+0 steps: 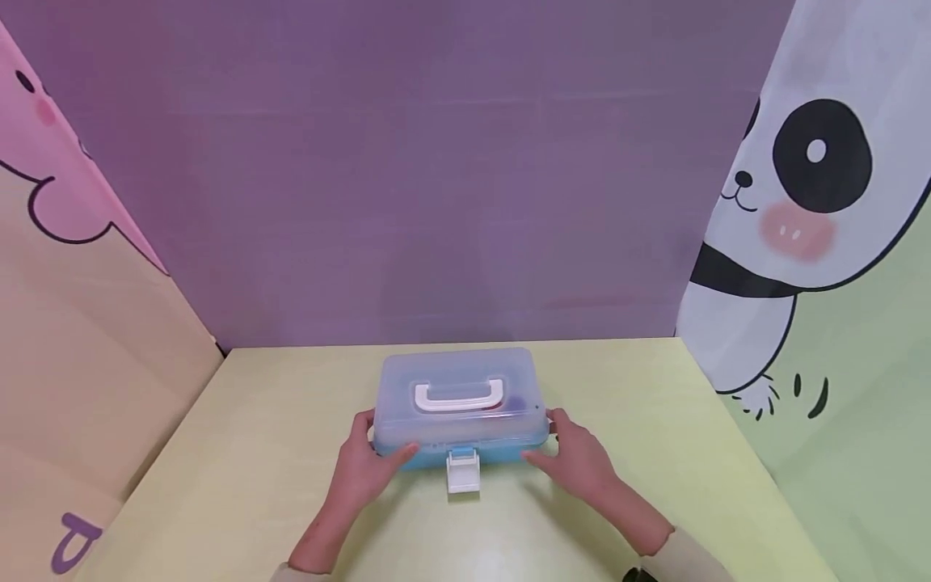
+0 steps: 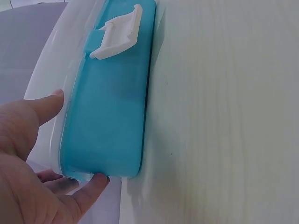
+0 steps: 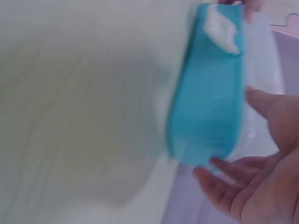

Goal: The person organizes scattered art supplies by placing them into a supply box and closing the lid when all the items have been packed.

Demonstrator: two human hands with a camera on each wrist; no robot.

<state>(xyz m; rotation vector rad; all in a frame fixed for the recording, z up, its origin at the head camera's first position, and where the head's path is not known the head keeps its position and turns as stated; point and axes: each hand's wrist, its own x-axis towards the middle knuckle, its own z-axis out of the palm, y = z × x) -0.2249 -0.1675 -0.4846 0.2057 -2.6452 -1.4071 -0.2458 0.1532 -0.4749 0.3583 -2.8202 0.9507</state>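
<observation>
A plastic storage box (image 1: 458, 372) with a clouded see-through lid and a blue base (image 2: 107, 107) sits on the table. A white handle (image 1: 460, 403) lies on its lid, and a white latch (image 1: 463, 473) juts out from the front. My left hand (image 1: 364, 465) grips the box's left front corner, thumb at the front and fingers round the side. At the right front corner my right hand (image 1: 578, 461) holds it the same way, though the right wrist view is blurred there. Reddish and purple shapes show faintly through the lid; what they are, I cannot tell.
The pale wood-grain table (image 1: 291, 404) meets a purple backdrop (image 1: 451, 178) behind the box. Side panels stand left and right, one with a pink cartoon figure (image 1: 73, 202), the other with a panda (image 1: 822, 242).
</observation>
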